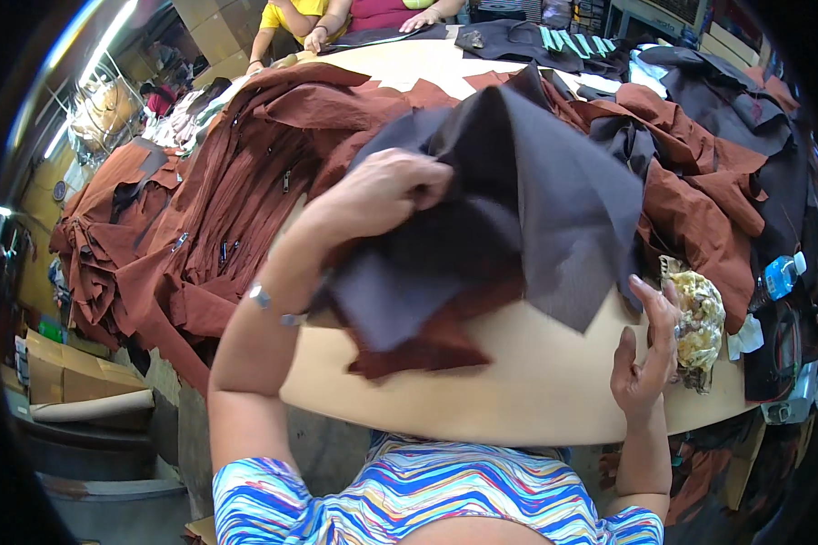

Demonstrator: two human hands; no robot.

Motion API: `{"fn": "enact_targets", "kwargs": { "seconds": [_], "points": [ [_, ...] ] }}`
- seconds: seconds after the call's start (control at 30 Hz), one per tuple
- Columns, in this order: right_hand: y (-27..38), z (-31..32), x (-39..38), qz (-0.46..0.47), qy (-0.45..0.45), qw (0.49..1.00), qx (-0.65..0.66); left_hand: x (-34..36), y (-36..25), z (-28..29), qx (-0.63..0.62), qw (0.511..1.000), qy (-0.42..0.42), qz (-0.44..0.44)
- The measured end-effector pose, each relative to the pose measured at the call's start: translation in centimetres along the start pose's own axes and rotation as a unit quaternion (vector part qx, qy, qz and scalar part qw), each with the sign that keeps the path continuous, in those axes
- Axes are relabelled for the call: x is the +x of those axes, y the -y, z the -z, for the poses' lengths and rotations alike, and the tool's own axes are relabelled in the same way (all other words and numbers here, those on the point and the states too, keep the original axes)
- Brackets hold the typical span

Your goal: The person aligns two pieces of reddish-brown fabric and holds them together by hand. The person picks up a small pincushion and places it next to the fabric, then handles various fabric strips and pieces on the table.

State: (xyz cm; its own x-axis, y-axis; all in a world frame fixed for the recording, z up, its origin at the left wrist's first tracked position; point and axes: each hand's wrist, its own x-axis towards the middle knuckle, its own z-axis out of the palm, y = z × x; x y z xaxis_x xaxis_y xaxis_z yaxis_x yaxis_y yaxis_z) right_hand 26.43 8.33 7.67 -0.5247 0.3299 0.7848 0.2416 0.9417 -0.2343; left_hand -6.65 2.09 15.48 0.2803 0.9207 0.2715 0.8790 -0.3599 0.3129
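Note:
My left hand (386, 193) is closed on a piece of dark grey fabric (563, 191), lifting it above the table so that it hangs in folds. Below it, a rust-brown cloth piece (418, 350) shows, partly hidden and smeared by motion; I cannot tell if the two are joined. My right hand (647, 350) is held upright near the table's right side, fingers apart and nothing in it. Just beyond that hand lies a crumpled, yellowish clear plastic bundle (700, 318).
Rust-brown garments with zippers (245, 182) are heaped on the left of the pale table (518, 386). More brown cloth (700, 182) lies right, near a blue-labelled bottle (780, 277). People (373, 18) work across the table. Cardboard boxes (77, 368) stand lower left.

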Motion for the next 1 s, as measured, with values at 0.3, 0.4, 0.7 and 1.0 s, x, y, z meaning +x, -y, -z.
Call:
{"fn": "enact_targets", "kwargs": {
  "seconds": [0.3, 0.4, 0.7, 1.0],
  "points": [
    [-3.0, -7.3, 6.7, -0.203, 0.08, 0.948, 0.232, -12.9, -0.5, 0.3, -0.206, 0.945, -0.025, 0.253],
    [-6.0, -13.4, 7.5, -0.199, 0.154, 0.966, 0.057, -17.7, -1.5, -2.4, -0.111, 0.931, -0.036, 0.345],
    [-8.8, -19.9, 5.3, -0.232, 0.172, 0.948, -0.133, -18.3, -4.8, -4.2, -0.062, 0.905, -0.049, 0.418],
    [-8.6, -19.3, 5.3, -0.115, 0.032, 0.991, -0.052, -17.1, -5.7, -4.6, -0.027, 0.939, -0.09, 0.33]
  ]
}}
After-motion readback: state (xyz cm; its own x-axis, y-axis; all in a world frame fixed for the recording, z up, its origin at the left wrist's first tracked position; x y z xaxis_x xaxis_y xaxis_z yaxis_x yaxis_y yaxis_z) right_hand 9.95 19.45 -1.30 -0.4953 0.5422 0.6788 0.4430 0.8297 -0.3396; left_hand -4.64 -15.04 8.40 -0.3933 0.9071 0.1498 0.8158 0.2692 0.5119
